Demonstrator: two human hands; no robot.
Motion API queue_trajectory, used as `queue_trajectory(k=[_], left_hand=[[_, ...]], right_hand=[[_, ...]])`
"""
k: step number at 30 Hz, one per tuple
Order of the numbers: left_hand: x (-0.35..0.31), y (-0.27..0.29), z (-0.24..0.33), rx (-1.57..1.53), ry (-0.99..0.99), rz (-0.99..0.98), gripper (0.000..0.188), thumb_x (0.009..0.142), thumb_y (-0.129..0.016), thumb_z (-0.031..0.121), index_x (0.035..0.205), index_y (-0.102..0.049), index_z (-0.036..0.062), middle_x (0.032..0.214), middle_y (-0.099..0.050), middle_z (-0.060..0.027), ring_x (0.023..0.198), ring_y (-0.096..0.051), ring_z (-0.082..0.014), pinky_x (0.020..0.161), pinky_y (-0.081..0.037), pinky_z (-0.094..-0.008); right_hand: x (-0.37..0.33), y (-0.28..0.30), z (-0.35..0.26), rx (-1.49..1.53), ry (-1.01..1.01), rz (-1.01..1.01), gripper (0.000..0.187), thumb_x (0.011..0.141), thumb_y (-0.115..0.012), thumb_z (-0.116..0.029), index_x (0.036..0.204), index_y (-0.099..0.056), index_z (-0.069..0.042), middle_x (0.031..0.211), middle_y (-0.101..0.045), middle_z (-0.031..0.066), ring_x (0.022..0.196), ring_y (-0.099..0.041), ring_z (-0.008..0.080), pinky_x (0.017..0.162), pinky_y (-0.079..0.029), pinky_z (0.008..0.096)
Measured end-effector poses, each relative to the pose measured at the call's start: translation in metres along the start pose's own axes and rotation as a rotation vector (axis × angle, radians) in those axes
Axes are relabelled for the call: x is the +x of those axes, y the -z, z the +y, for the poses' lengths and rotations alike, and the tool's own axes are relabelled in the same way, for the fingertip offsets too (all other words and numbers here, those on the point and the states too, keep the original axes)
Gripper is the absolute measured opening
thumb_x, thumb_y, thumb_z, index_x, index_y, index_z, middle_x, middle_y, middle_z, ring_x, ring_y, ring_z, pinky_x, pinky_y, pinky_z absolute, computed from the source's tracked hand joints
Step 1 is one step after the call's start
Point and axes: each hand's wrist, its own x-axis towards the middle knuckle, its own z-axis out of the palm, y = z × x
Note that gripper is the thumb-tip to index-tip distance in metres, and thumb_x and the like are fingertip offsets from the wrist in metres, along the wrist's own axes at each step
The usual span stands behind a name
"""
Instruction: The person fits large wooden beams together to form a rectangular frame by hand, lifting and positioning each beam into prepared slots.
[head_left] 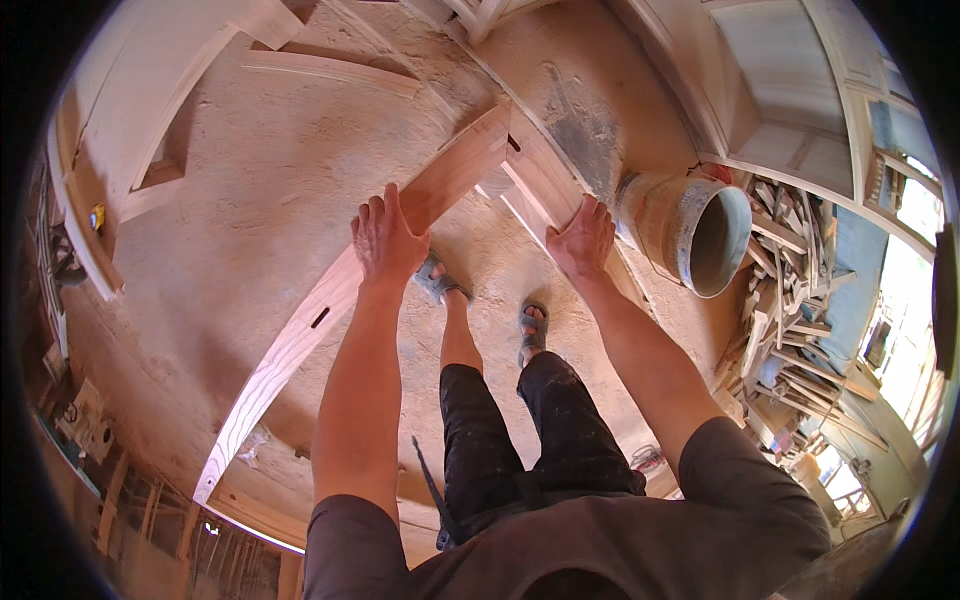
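Observation:
A long pale wooden board (290, 352) runs from the lower left up to the middle, a dark slot cut in its face. My left hand (385, 238) is closed over its edge, the fingers on the far side. A second wooden board (540, 178) slants down to the right, and my right hand (583, 238) grips its edge with the thumb on the near side. The two boards meet at a corner ahead of me, where another dark slot shows beside the meeting edge. Whether they are joined there, I cannot tell.
To the right stands a dusty bucket (655, 225), its mouth turned toward me. Beyond it lies a heap of wood offcuts (800, 320). Wooden panels (150, 110) are at the far left, and a strip of moulding (330, 70) lies on the dusty floor (240, 190).

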Motion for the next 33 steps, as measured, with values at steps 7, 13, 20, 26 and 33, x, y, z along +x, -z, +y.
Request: queue_trajectory(k=[7,13,20,26,33], left_hand=[[0.009,-0.006,0.002,0.012,0.045,-0.071,0.058,0.073,-0.085,0.025,0.119,-0.057,0.0056,0.118,-0.063,-0.0156,0.113,-0.059,-0.0363,0.096,-0.046,-0.0503],[0.010,-0.007,0.002,0.013,0.002,0.005,0.057,0.071,-0.086,0.027,0.115,-0.057,0.0048,0.111,-0.063,-0.0157,0.107,-0.060,-0.0384,0.090,-0.050,-0.0529],[0.011,-0.011,-0.004,0.022,0.002,0.003,0.058,0.069,-0.085,0.025,0.116,-0.056,0.0052,0.111,-0.063,-0.0152,0.106,-0.060,-0.0387,0.091,-0.050,-0.0515],[0.010,-0.012,-0.004,0.010,-0.002,0.028,0.061,0.067,-0.085,0.024,0.116,-0.055,0.0057,0.111,-0.063,-0.0146,0.105,-0.059,-0.0388,0.091,-0.050,-0.0513],[0.010,-0.018,-0.008,-0.007,-0.067,0.095,0.067,0.063,-0.086,0.022,0.119,-0.055,0.0051,0.109,-0.063,-0.0143,0.102,-0.060,-0.0390,0.088,-0.052,-0.0516]], right_hand=[[0.005,-0.008,0.005,0.037,0.009,0.050,0.076,0.069,-0.088,-0.024,0.131,-0.049,-0.004,0.121,-0.057,0.0204,0.119,-0.053,0.0394,0.104,-0.039,0.0521],[0.005,-0.009,0.009,0.081,0.026,0.050,0.075,0.066,-0.087,-0.021,0.129,-0.050,-0.003,0.118,-0.058,0.0207,0.116,-0.053,0.0401,0.101,-0.039,0.0530],[0.007,0.000,-0.002,0.080,0.007,-0.002,0.075,0.066,-0.085,-0.017,0.130,-0.048,-0.002,0.115,-0.056,0.0215,0.115,-0.052,0.0398,0.100,-0.038,0.0528],[0.031,0.015,-0.032,0.156,0.266,0.107,0.072,0.070,-0.080,-0.012,0.131,-0.044,0.001,0.109,-0.056,0.0222,0.106,-0.055,0.0404,0.093,-0.041,0.0523],[0.051,0.002,-0.049,0.215,0.240,0.163,0.051,0.070,-0.069,-0.003,0.118,-0.052,0.000,0.101,-0.057,0.0202,0.094,-0.057,0.0396,0.080,-0.043,0.0513]])
